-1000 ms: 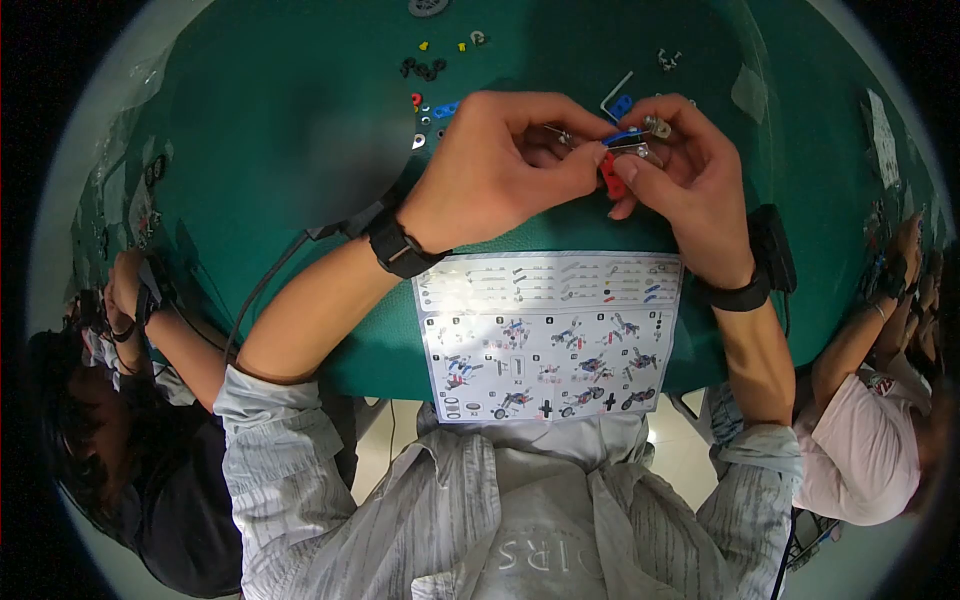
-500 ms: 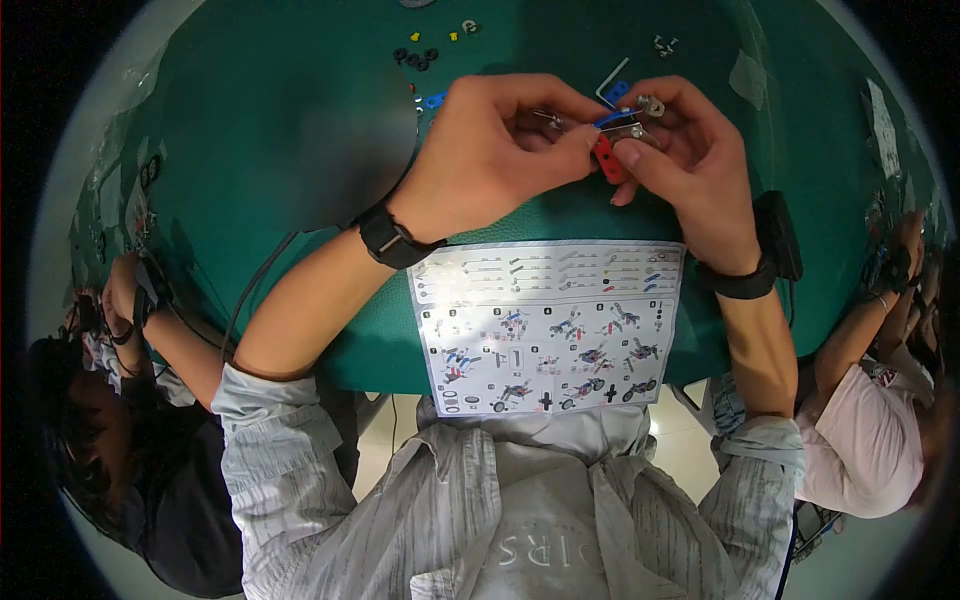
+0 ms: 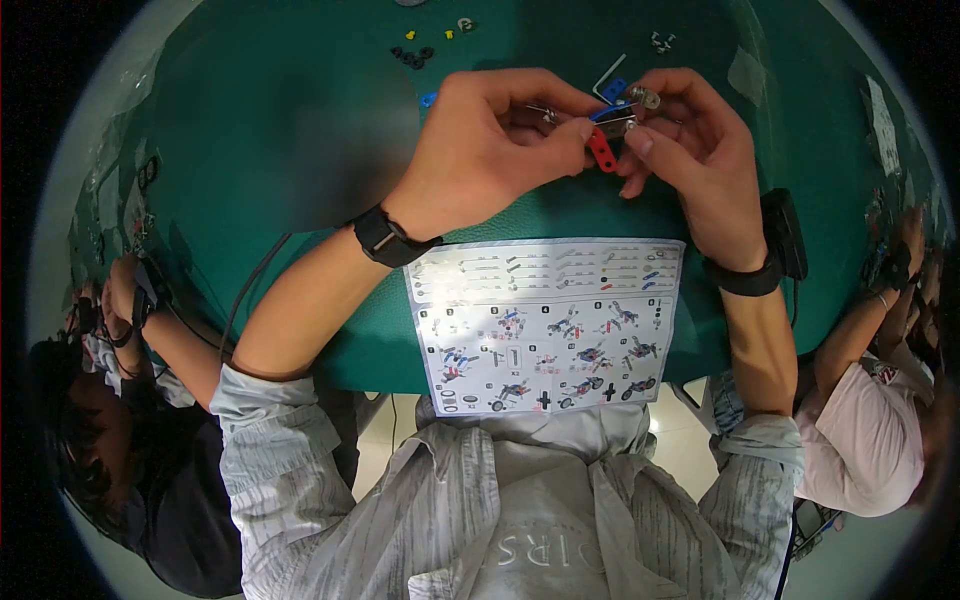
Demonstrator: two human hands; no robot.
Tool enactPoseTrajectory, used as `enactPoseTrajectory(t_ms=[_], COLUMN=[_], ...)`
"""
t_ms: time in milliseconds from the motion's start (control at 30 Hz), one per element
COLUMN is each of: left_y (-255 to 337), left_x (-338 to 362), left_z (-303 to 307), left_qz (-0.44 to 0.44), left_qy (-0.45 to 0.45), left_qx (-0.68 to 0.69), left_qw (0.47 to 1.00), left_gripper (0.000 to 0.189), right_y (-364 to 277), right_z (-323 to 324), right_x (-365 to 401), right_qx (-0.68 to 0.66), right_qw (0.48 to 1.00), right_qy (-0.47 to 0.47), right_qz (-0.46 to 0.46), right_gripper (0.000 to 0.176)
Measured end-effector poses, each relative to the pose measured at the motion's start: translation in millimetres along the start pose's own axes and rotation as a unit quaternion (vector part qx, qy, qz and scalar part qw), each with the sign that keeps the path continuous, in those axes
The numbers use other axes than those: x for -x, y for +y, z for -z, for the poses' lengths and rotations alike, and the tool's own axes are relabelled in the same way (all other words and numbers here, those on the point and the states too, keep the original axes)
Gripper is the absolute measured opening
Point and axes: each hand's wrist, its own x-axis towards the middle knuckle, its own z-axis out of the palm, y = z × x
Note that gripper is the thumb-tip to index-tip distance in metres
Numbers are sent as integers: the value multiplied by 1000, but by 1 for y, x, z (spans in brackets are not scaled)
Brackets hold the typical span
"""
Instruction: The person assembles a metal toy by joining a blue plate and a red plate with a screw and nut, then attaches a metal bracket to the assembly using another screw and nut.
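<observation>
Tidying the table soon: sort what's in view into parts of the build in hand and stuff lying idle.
In hand: red-and-blue assembly, pinched by left hand and right hand; instruction sheet, likely.
Lying about: hex key, black rings, yellow piece, metal bits.

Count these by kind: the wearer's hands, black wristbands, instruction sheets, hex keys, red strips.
Hands: 2, left hand, right hand
Black wristbands: 2
Instruction sheet: 1
Hex key: 1
Red strip: 1
Total: 7

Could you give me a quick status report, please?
Left hand and right hand both pinching the red-and-blue assembly above the green table. Instruction sheet lies near, loose parts beyond; nothing blocking.
</observation>
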Motion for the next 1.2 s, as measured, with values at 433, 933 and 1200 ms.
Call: enactPoseTrajectory(t_ms=[433,933,1200], left_y=[1,-2,2], left_x=[0,-1,0], left_z=[1,1,0], left_qz=[2,7,28], left_qy=[-3,2,4], left_qx=[-15,3,-3], left_qw=[1000,1000,1000], left_gripper=[23,22,20], right_y=[0,-1,-4], right_z=[0,-1,-4], right_x=[0,-1,-1], right_qx=[-2,-12,-17], right_qw=[1000,1000,999], right_qy=[5,21,30], right_qz=[4,-5,-17], right_gripper=[36,33,33])
